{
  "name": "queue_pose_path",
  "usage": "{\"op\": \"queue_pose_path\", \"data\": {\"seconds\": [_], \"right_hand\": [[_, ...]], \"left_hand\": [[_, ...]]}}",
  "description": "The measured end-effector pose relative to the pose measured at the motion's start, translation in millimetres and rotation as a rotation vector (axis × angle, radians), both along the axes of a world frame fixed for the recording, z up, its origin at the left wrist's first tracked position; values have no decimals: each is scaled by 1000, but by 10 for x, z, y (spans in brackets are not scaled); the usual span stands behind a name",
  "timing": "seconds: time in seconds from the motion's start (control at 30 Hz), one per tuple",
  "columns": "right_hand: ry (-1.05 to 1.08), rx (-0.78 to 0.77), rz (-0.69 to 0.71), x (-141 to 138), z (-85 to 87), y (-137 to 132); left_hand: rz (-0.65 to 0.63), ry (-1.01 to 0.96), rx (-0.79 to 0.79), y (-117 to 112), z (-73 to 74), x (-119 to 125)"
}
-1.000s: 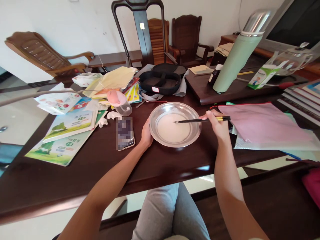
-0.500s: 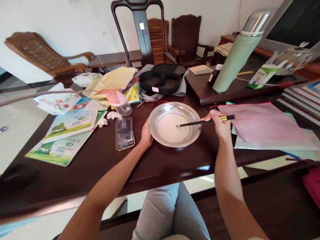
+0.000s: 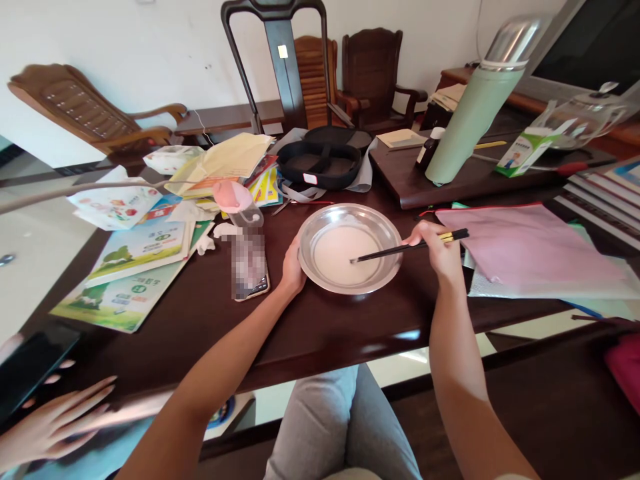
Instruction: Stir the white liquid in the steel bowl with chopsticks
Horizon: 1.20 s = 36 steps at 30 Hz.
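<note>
A round metal bowl [image 3: 310, 270] stands on the dark wooden table with a pale, milky liquid [image 3: 337, 257] in it. My left hand [image 3: 294, 267] is closed on the bowl's left rim. Black chopsticks [image 3: 385, 252] with gold bands are gripped in my right hand [image 3: 434, 245], at the bowl's right side. Their tips dip into the liquid near the middle. Left of my left hand lies a phone [image 3: 257, 288], its screen blurred out. A pink-lidded clear cup [image 3: 240, 201] is behind the phone, beside crumpled white tissues [image 3: 206, 244].
Booklets [image 3: 135, 267] and papers cover the table's left. Behind the bowl sits an open black case [image 3: 320, 160]. A green thermos [image 3: 473, 113] stands at the back right, above a pink pouch [image 3: 535, 243]. Another person's hand [image 3: 60, 423] and a dark phone [image 3: 35, 367] are at lower left.
Another person's hands and a dark phone have come into view at the lower left. The chopstick tips have shifted slightly left and toward me in the liquid. My left hand stays on the bowl.
</note>
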State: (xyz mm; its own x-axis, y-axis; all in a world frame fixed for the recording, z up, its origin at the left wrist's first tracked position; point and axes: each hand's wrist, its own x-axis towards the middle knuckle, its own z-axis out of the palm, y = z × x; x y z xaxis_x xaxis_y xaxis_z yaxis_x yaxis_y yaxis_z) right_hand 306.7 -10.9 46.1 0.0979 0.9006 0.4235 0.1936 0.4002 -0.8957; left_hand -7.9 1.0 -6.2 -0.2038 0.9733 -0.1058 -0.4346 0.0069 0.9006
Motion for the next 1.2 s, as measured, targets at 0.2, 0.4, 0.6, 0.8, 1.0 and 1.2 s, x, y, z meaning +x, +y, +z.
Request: {"op": "queue_pose_path", "data": {"seconds": [0.2,0.4,0.6,0.8,1.0,1.2], "right_hand": [[-119,-31,85,-102,-9,28],[14,9,-77,-8,-2,20],[-110,-50,130,-95,11,4],[-12,12,-81,14,-20,33],[-77,-33,115,-74,5,-15],[-72,12,-34,-18,-22,38]], "left_hand": [[0,2,0,-2,3,17],[-8,2,0,-14,27,14],[-1,13,-2,-11,22,20],[-2,7,-9,-9,17,15],[17,-12,-30,-8,22,22],[22,-8,-21,-8,23,25]]}}
